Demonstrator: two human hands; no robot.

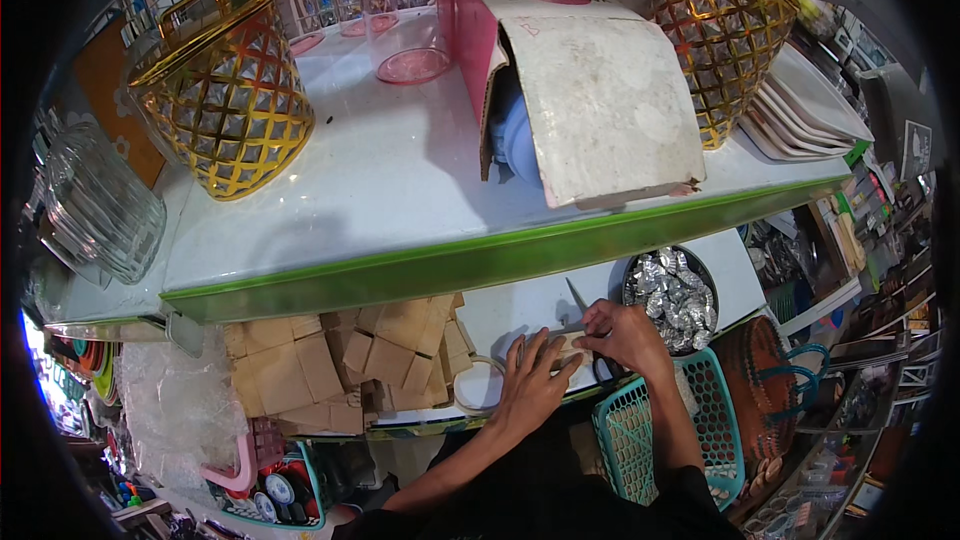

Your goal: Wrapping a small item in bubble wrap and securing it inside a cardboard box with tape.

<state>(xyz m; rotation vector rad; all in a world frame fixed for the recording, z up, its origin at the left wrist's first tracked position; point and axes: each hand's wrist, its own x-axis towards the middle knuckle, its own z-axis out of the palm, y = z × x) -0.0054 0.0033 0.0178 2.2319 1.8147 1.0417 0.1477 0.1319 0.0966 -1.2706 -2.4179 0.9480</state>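
My left hand [531,382] lies with spread fingers on a small piece of brown cardboard [564,351] on the lower white shelf. At the right end of that piece, the fingertips of my right hand [619,334] are pinched together; what is between them is too small to tell. A pair of scissors [576,294] appears to lie beneath my right hand, its blade pointing away from me and its dark handle near the shelf edge. A roll of tape [480,385] rests just left of my left hand. Folded cardboard pieces [397,345] are piled farther left.
A round dark bowl of crumpled foil pieces [670,300] stands at the right. Above, the green-edged shelf [480,259] carries a cardboard box [607,105], gold-patterned containers [232,105] and a clear mug [409,37]. A turquoise basket [630,450] is below my right arm.
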